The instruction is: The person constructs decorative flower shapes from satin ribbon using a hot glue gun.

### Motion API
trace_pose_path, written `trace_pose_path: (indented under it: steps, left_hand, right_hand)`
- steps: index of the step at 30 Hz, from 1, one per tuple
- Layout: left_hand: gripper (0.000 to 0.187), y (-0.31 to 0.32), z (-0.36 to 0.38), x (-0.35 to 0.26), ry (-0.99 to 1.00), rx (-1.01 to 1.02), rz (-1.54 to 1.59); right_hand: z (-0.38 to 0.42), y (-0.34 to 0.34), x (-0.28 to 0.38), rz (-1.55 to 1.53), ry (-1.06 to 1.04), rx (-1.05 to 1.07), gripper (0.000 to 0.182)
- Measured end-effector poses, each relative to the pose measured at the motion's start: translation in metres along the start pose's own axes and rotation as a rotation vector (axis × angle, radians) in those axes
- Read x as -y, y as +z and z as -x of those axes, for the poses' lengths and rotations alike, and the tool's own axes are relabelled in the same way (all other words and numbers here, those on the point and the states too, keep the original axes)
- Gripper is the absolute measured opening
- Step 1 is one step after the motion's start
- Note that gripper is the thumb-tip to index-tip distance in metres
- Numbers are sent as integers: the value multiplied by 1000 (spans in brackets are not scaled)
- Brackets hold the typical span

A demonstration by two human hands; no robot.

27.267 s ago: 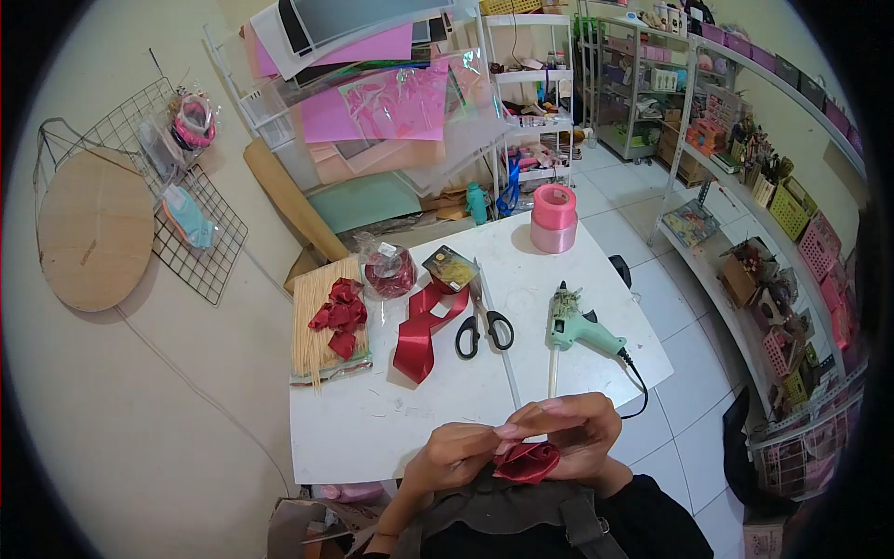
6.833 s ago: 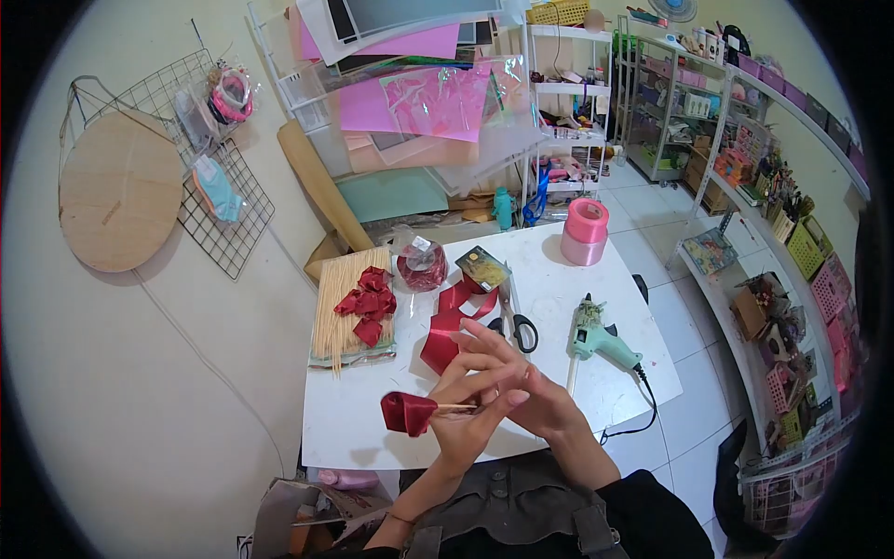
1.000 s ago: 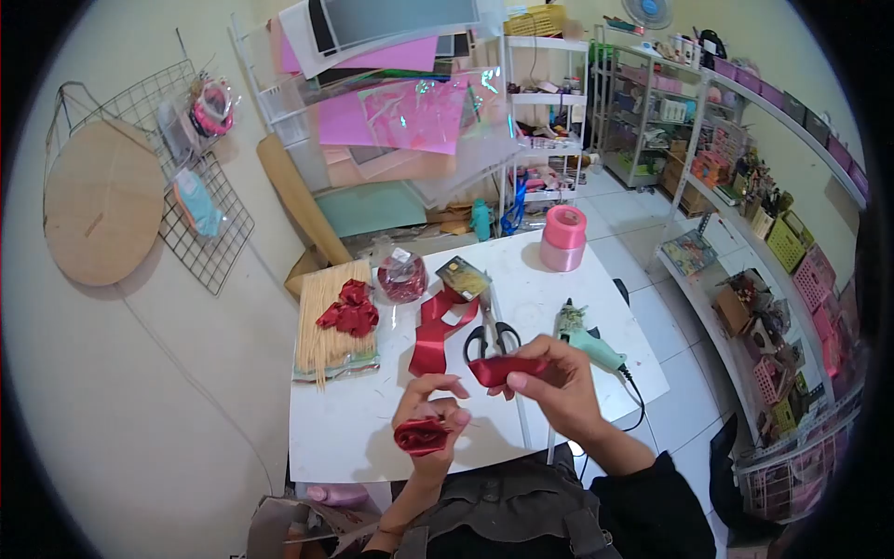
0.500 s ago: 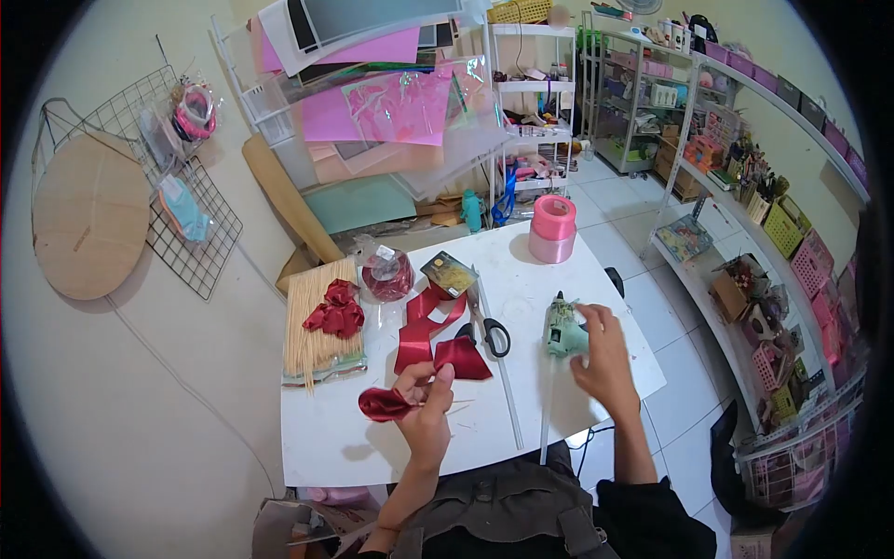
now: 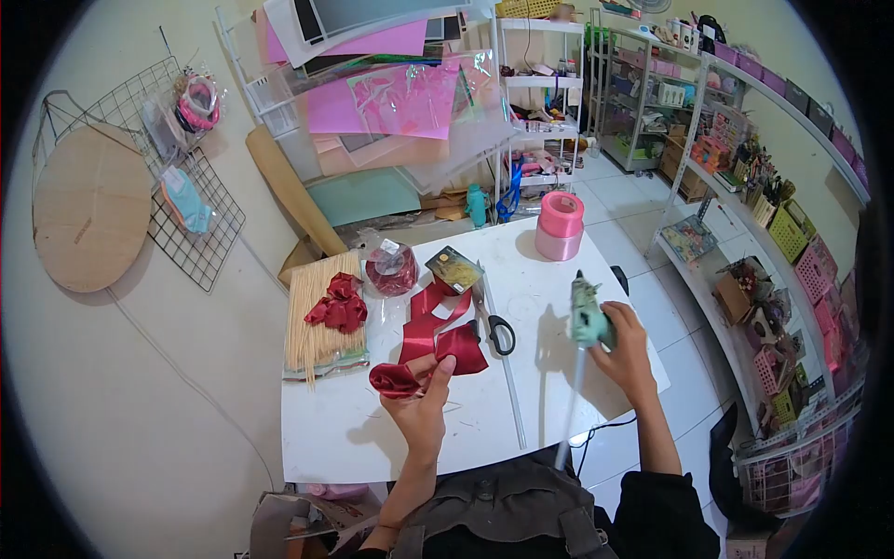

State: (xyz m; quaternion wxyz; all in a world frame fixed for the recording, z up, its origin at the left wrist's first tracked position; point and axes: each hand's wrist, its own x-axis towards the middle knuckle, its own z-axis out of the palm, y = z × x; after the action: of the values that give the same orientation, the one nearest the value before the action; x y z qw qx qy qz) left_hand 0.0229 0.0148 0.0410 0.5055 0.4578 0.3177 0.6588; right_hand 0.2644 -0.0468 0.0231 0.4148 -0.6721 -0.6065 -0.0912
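My left hand [image 5: 421, 410] is closed on a dark red satin ribbon [image 5: 463, 348], whose rolled end [image 5: 393, 380] sticks out on the left. Over the right side of the table, my right hand [image 5: 629, 354] grips a pale green glue gun [image 5: 586, 315] by its handle, nozzle pointing away from me. A long translucent glue stick [image 5: 574, 396] runs back from the gun. Just beyond the left hand lies a loose strip of red ribbon [image 5: 418, 328]. Scissors [image 5: 503, 336] with black handles rest beside it, partly hidden by the held ribbon.
Thin wooden sticks [image 5: 307, 326] lie at the table's left, with red ribbon pieces [image 5: 339, 305] on top. Behind are a wrapped ribbon roll [image 5: 391, 269], a small dark box [image 5: 454, 269] and stacked pink ribbon rolls [image 5: 559, 241]. Another clear stick [image 5: 515, 401] crosses the white table [image 5: 372, 447].
My right hand has closed on the glue gun and lifted it from the table, slightly to the right. The left hand has risen a little, still holding the ribbon.
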Motion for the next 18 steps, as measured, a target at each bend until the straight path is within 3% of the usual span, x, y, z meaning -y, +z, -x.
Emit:
trace_pose_path:
  steps: [1,3,4,7,10,13,18]
  left_hand:
    - [14,-1,1,2,57,-24,-52]
    - [14,-2,4,1,26,-39,-73]
    - [16,-1,5,0,-2,-54,-89]
    - [15,3,7,-3,69,-56,-128]
    - [14,1,8,-1,79,-39,-144]
    - [13,0,9,-2,65,-29,-144]
    - [13,0,10,-4,55,-25,-158]
  right_hand:
    - [0,-7,7,-2,2,5,40]
    - [0,-17,22,-246,198,-32,30]
    - [8,-18,24,-357,429,53,24]
    - [21,-21,60,-928,622,99,26]
    - [23,-20,79,-771,302,259,29]
    - [14,-15,99,-637,83,227,29]
    - [7,-6,107,-472,-81,154,28]
